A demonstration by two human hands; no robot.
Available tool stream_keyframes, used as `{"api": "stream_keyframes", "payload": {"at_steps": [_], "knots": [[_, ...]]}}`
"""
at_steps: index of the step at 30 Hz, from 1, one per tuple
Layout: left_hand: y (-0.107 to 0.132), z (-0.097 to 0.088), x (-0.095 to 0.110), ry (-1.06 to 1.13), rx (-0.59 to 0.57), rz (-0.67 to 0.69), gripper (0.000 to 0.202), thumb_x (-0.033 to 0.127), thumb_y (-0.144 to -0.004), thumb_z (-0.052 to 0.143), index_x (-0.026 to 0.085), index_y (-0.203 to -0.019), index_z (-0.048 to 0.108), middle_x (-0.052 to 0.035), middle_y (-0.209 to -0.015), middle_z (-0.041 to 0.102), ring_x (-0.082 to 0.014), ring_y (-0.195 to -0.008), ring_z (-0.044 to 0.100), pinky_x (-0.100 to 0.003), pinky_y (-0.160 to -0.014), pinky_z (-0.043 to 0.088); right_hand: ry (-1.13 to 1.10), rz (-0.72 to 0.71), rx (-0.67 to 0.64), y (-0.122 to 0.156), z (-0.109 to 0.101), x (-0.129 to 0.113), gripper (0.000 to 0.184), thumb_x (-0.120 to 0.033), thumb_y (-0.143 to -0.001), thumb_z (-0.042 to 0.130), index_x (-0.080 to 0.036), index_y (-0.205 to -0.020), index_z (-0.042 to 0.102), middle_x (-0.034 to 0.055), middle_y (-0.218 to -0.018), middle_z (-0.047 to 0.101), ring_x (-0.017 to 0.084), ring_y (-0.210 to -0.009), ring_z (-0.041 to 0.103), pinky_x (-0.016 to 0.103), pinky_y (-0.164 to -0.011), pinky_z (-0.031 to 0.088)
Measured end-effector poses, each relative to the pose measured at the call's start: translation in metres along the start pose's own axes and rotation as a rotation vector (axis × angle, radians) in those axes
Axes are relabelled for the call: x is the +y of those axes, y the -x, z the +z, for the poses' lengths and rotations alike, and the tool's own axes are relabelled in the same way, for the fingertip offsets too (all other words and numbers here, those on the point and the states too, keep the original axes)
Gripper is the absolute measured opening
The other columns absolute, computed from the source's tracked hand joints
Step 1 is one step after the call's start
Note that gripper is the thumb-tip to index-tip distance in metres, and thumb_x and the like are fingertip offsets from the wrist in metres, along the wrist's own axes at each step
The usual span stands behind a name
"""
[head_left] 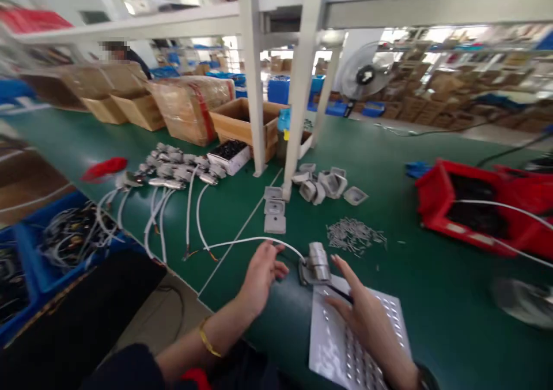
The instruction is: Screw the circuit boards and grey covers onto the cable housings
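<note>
A silver-grey metal fitting (pixel 318 262) with a cylindrical body and a flat base lies on the green bench between my hands. From its left side a white cable (pixel 254 239) arcs away, ending in bare coloured wires. My left hand (pixel 261 275) hovers beside this cable, fingers loosely bent and apart; I see nothing gripped in it. My right hand (pixel 363 315) is just right of the fitting, over a white sheet with rows of shiny spots (pixel 322 338). Its index finger and thumb are spread. A thin black rod (pixel 340 292) runs between them toward the palm; its kind and the other fingers are hidden.
Small grey screws (pixel 352 234) lie piled beyond the sheet. Grey square housings (pixel 275 223) stand near a white post (pixel 298 108). More cabled fittings (pixel 173 168) sit leftward. Red bins (pixel 440 205) are at right; blue crates (pixel 38 275) at lower left; cardboard boxes (pixel 185 105) behind.
</note>
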State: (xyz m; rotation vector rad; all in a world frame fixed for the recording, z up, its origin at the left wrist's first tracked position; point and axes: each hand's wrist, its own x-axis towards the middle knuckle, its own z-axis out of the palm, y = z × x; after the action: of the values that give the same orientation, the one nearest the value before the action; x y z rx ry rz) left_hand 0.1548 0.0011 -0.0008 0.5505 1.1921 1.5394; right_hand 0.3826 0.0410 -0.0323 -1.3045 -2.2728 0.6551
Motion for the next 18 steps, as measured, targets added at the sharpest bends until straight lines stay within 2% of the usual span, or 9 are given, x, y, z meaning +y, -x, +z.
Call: {"api": "stream_keyframes", "payload": {"at_steps": [2, 4, 6, 7, 9, 11, 13, 16, 18], "knots": [[-0.009, 0.006, 0.014, 0.156, -0.022, -0.019, 0.049, 0.053, -0.078, 0.057, 0.018, -0.11, 0.047, -0.0144, -0.117, 0.056, -0.0119, -0.064, 0.057, -0.026, -0.059, 0.044, -0.045, -0.055, -0.118, -0.023, -0.011, -0.013, 0.078, -0.019, -0.078, 0.061, -0.029, -0.144, 0.02, 0.007, -0.135, 0.048, 0.029, -0.108, 0.058, 0.041, -0.087, 0.05], [-0.011, 0.014, 0.022, 0.128, -0.028, 0.051, 0.05, 0.052, -0.078, 0.059, 0.017, -0.113, 0.048, -0.0113, -0.105, 0.062, -0.0113, -0.061, 0.054, -0.025, -0.059, 0.044, -0.033, -0.113, -0.151, -0.039, -0.016, -0.022, 0.071, -0.012, -0.073, 0.066, -0.026, -0.136, 0.036, 0.0072, -0.13, 0.052, 0.027, -0.11, 0.056, 0.036, -0.089, 0.048], [-0.01, 0.022, 0.027, -0.053, -0.008, 0.185, 0.05, 0.053, -0.079, 0.059, 0.017, -0.113, 0.052, -0.0049, -0.083, 0.064, -0.0095, -0.053, 0.046, -0.021, -0.052, 0.04, 0.074, -0.14, -0.141, -0.042, -0.014, -0.026, 0.057, -0.017, -0.07, 0.074, -0.019, -0.121, 0.049, 0.0102, -0.117, 0.058, 0.028, -0.095, 0.062, 0.032, -0.077, 0.051], [-0.011, 0.028, 0.029, -0.183, -0.017, 0.259, 0.049, 0.054, -0.079, 0.058, 0.017, -0.112, 0.055, -0.0017, -0.075, 0.062, -0.0089, -0.05, 0.042, -0.02, -0.049, 0.037, 0.11, -0.112, -0.116, -0.04, -0.011, -0.026, 0.052, -0.024, -0.066, 0.078, -0.018, -0.112, 0.054, 0.0086, -0.109, 0.061, 0.027, -0.088, 0.064, 0.031, -0.071, 0.051], [-0.021, 0.047, 0.035, -0.482, -0.128, 0.36, 0.05, 0.057, -0.079, 0.054, 0.019, -0.11, 0.059, 0.0022, -0.062, 0.056, -0.0093, -0.043, 0.037, -0.021, -0.043, 0.034, 0.166, -0.093, -0.072, -0.034, -0.003, -0.023, 0.05, -0.039, -0.064, 0.08, -0.02, -0.103, 0.054, 0.0059, -0.102, 0.062, 0.026, -0.08, 0.065, 0.028, -0.061, 0.05], [-0.031, 0.082, 0.043, -0.742, -0.327, 0.442, 0.051, 0.061, -0.077, 0.05, 0.021, -0.107, 0.064, 0.0028, -0.055, 0.053, -0.0118, -0.041, 0.04, -0.023, -0.041, 0.036, 0.179, -0.039, 0.051, -0.03, -0.001, -0.019, 0.054, -0.046, -0.061, 0.079, -0.019, -0.1, 0.052, 0.0051, -0.098, 0.062, 0.026, -0.079, 0.064, 0.027, -0.057, 0.049], [-0.033, 0.126, 0.05, -0.84, -0.52, 0.537, 0.051, 0.061, -0.077, 0.049, 0.023, -0.108, 0.065, 0.0013, -0.059, 0.057, -0.0148, -0.045, 0.048, -0.024, -0.044, 0.042, 0.155, 0.057, 0.236, -0.026, -0.01, -0.014, 0.059, -0.047, -0.06, 0.081, -0.019, -0.102, 0.05, 0.0044, -0.097, 0.062, 0.026, -0.081, 0.063, 0.027, -0.059, 0.049], [-0.017, 0.183, 0.053, -0.693, -0.734, 0.663, 0.059, 0.053, -0.079, 0.053, 0.025, -0.131, 0.048, -0.0049, -0.097, 0.066, -0.0192, -0.067, 0.06, -0.028, -0.061, 0.052, 0.103, 0.242, 0.552, -0.012, -0.05, -0.002, 0.056, -0.041, -0.062, 0.082, -0.021, -0.104, 0.05, 0.0031, -0.097, 0.062, 0.024, -0.082, 0.063, 0.027, -0.064, 0.049], [-0.005, 0.2, 0.051, -0.596, -0.803, 0.709, 0.068, 0.047, -0.08, 0.056, 0.025, -0.14, 0.033, -0.0092, -0.122, 0.057, -0.0218, -0.082, 0.061, -0.032, -0.072, 0.053, 0.1, 0.363, 0.735, 0.008, -0.089, 0.016, 0.05, -0.035, -0.065, 0.081, -0.021, -0.104, 0.052, 0.0028, -0.096, 0.063, 0.021, -0.081, 0.062, 0.026, -0.066, 0.048]]}}
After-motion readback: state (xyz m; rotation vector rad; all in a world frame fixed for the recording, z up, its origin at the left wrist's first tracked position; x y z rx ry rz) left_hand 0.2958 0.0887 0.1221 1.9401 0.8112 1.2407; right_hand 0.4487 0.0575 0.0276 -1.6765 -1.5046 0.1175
